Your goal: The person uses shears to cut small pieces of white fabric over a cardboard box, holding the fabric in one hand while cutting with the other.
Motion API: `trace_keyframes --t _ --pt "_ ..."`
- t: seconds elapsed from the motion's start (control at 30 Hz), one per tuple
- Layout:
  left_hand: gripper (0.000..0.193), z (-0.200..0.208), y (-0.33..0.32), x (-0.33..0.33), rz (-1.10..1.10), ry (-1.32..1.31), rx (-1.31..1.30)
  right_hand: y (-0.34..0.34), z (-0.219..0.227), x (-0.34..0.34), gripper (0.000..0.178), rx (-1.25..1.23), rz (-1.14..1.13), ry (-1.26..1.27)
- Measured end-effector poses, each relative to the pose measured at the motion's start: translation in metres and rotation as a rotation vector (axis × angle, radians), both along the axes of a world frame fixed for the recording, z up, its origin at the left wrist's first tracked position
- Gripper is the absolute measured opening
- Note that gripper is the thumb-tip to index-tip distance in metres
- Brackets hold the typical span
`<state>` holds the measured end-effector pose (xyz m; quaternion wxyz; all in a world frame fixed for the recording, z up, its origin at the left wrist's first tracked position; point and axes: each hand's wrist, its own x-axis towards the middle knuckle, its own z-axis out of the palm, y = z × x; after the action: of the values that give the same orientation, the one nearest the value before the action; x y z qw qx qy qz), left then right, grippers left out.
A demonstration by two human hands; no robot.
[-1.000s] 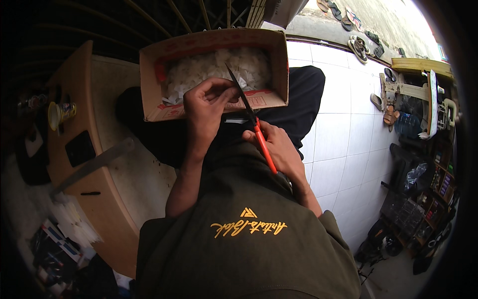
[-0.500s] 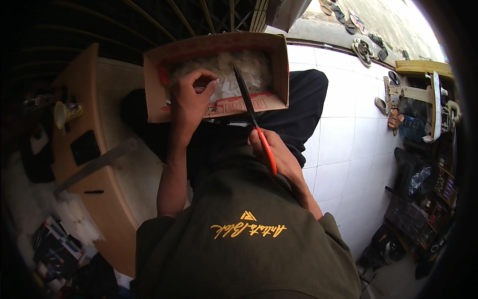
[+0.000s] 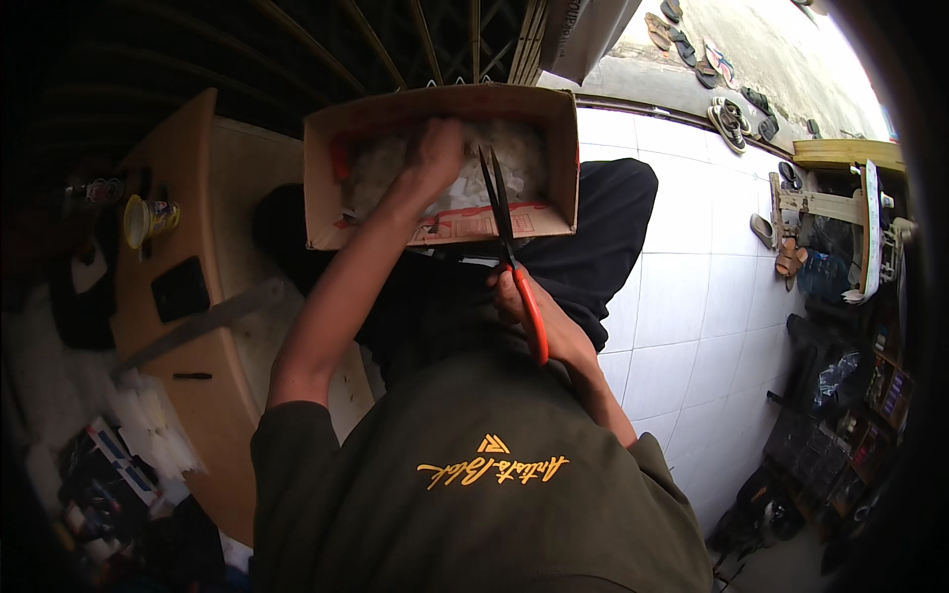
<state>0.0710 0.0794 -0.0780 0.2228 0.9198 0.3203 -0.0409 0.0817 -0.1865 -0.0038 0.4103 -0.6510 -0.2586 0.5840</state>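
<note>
A cardboard box (image 3: 565, 163) sits across my lap, with pale fluffy stuffing (image 3: 514, 158) and small white scraps (image 3: 461, 188) inside. My left hand (image 3: 436, 153) reaches down into the stuffing; its fingers are bent out of sight, so what they hold is hidden. Red-handled scissors (image 3: 532, 321) are in my right hand (image 3: 539, 314), which is closed around the grips near my waist. Their dark blades point away from me over the box's near wall and stand slightly apart.
At left is a wooden desk (image 3: 229, 435) bearing a dark flat rectangle (image 3: 181, 290), a pen (image 3: 193, 376) and a yellow cup (image 3: 148, 219). White floor tiles (image 3: 672, 296) spread to the right. Shoes (image 3: 729, 124) lie by the doorway, and a cluttered shelf (image 3: 875, 395) stands at far right.
My left hand has gone from above the near-left part of the box down into the stuffing, farther away and to the right. The scissor blades have parted a little.
</note>
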Motion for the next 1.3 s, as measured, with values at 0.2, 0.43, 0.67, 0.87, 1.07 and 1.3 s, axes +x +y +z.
trace_keyframes --t 0.2,0.43,0.67,0.87,1.07,1.3 --pt "0.021 -0.006 -0.001 -0.002 -0.077 -0.12 0.077 0.0 -0.003 0.0 0.048 -0.004 0.006 0.012" --pt "0.019 -0.02 -0.002 0.001 -0.106 -0.354 0.04 0.004 0.002 0.001 0.052 -0.08 0.015 0.009" --pt "0.015 0.06 -0.02 -0.066 0.181 -0.421 -0.232 -0.001 0.0 0.0 0.066 -0.065 0.054 -0.115" --pt "0.016 0.071 -0.037 -0.088 0.398 -0.552 -0.679 0.006 0.017 0.004 0.074 -0.181 0.114 -0.183" --pt "0.015 0.08 -0.051 -0.087 0.233 -0.481 -0.729 0.014 0.036 0.007 0.075 -0.28 0.129 -0.265" --pt "0.018 0.081 -0.067 -0.086 0.278 -0.621 -0.728 0.018 0.046 0.004 0.072 -0.281 0.106 -0.445"
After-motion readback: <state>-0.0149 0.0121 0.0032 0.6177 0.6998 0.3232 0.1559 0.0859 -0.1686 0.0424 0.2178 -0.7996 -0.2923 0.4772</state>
